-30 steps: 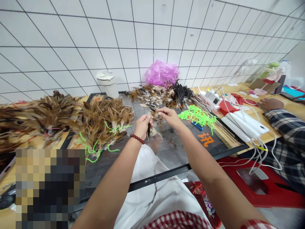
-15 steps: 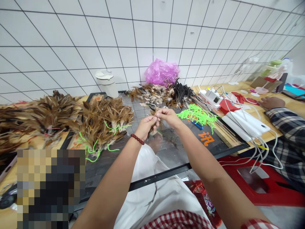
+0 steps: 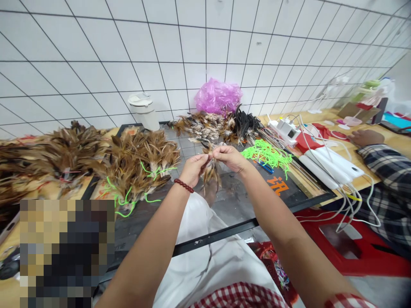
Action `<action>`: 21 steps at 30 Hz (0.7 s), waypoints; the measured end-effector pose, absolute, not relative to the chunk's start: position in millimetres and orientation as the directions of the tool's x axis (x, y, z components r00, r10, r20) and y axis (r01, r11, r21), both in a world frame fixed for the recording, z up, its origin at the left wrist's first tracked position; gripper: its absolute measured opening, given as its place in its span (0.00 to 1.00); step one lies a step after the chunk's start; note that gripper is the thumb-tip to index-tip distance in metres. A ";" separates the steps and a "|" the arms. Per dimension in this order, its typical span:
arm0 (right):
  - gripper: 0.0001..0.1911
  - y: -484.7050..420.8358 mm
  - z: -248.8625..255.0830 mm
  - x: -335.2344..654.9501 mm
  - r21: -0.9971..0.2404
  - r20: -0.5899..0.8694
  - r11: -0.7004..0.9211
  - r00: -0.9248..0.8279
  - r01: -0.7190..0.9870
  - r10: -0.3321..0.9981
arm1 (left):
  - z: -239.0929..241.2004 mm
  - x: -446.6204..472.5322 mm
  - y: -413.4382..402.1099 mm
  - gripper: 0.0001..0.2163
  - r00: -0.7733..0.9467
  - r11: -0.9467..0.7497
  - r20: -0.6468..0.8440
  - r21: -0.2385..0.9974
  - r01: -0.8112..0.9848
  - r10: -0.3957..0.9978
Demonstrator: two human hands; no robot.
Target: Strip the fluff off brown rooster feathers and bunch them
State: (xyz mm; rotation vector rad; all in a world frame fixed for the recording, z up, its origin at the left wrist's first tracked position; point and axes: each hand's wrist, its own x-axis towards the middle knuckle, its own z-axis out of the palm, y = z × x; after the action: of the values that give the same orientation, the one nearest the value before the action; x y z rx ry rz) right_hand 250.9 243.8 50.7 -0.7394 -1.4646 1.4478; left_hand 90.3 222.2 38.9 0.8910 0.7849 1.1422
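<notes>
My left hand (image 3: 196, 169) wears a dark red bead bracelet (image 3: 184, 185) at the wrist and pinches a small bunch of brown feathers (image 3: 212, 176). On the same bunch, my right hand (image 3: 230, 157) closes thumb and forefinger, its fingertips almost touching those of the left. The feather tips hang down below the fingers; the pinched ends are mostly hidden. Just beyond my hands lies a pile of brown and pale feathers (image 3: 205, 126), with black feathers (image 3: 246, 124) at its right. Bright green cords (image 3: 268, 155) lie heaped to the right of my right hand.
Brown feather bundles (image 3: 138, 158), some with green ties, cover the left side. A white lidded cup (image 3: 144, 112) and a pink plastic bag (image 3: 218, 97) stand by the tiled wall. Cables and a power strip (image 3: 285, 130) lie right, near another person's plaid sleeve (image 3: 385, 169).
The feather bunch has swung round so its tips now hang downward below my fingers. My left hand's fingers have shifted slightly; the other person's hand stays in place.
</notes>
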 end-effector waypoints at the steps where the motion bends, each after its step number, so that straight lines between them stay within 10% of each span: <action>1: 0.18 244.8 49.4 249.3 -0.978 0.189 0.138 -0.380 -0.158 0.906 | 38.7 91.8 221.7 0.12 0.264 0.171 -0.062 0.896 -0.411 0.963; 15: 0.13 256.1 43.6 249.7 -0.961 0.260 0.261 -0.027 0.095 0.965 | 36.8 90.5 221.9 0.08 0.130 0.124 -0.081 0.924 -0.362 0.988; 21: 0.05 272.3 32.5 289.1 -0.853 0.243 0.165 0.097 0.495 0.965 | 35.5 84.6 227.0 0.05 0.055 0.101 -0.085 0.871 -0.481 0.995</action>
State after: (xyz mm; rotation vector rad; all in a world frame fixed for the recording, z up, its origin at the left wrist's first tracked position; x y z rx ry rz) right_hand 289.1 272.3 32.5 -1.4616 -1.5310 0.6499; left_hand 84.6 227.0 35.5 0.7819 0.8554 1.3143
